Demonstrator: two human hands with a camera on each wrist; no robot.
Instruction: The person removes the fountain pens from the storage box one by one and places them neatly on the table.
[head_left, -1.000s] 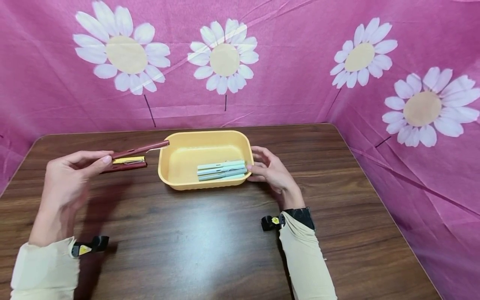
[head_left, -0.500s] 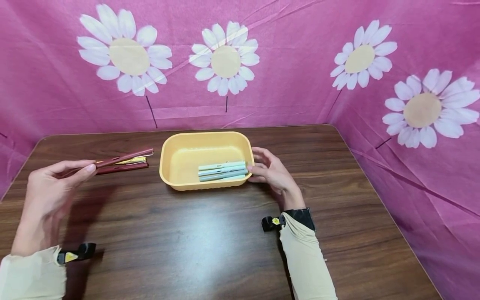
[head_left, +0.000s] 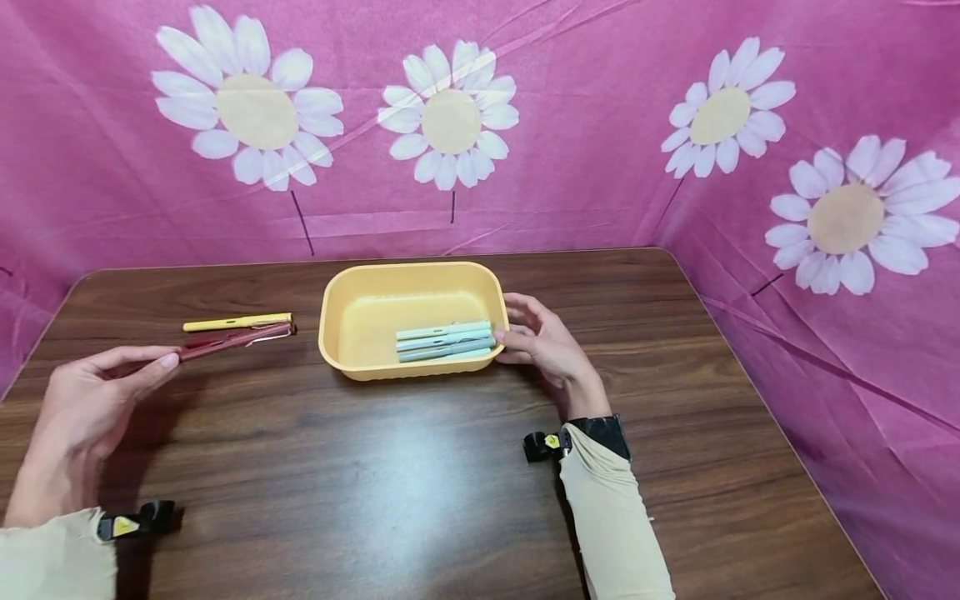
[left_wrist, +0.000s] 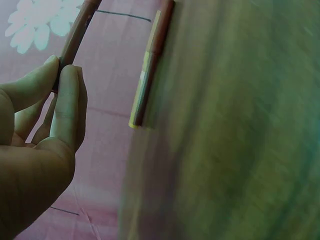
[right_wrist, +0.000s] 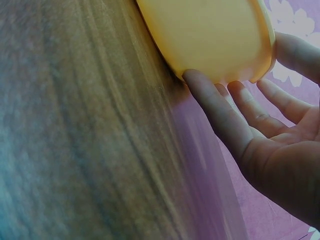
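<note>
My left hand (head_left: 93, 408) pinches the near end of a dark red pen (head_left: 243, 338) between thumb and fingers. The pen's clip end points right, and it overlaps a second dark red pen (head_left: 201, 340) lying on the table. Just behind them lies a yellow pen (head_left: 236, 322). In the left wrist view the held pen (left_wrist: 75, 37) is raised apart from the lying pens. My right hand (head_left: 551, 343) holds the right end of a yellow plastic basket (head_left: 360, 312), thumb at the front corner and fingers behind. Several pale green, blue and grey pens (head_left: 442, 336) lie inside it, at the right front.
The dark wood-grain table (head_left: 360, 483) reaches back to a pink cloth (head_left: 577, 158) printed with white daisies, which also closes off the right side. A wrist camera (head_left: 142, 521) sticks out from the left cuff, and another (head_left: 543, 446) from the right.
My left hand has carried the dark red pen left and toward me, from near the basket's left rim to the front of the other two loose pens. The right hand stays on the basket.
</note>
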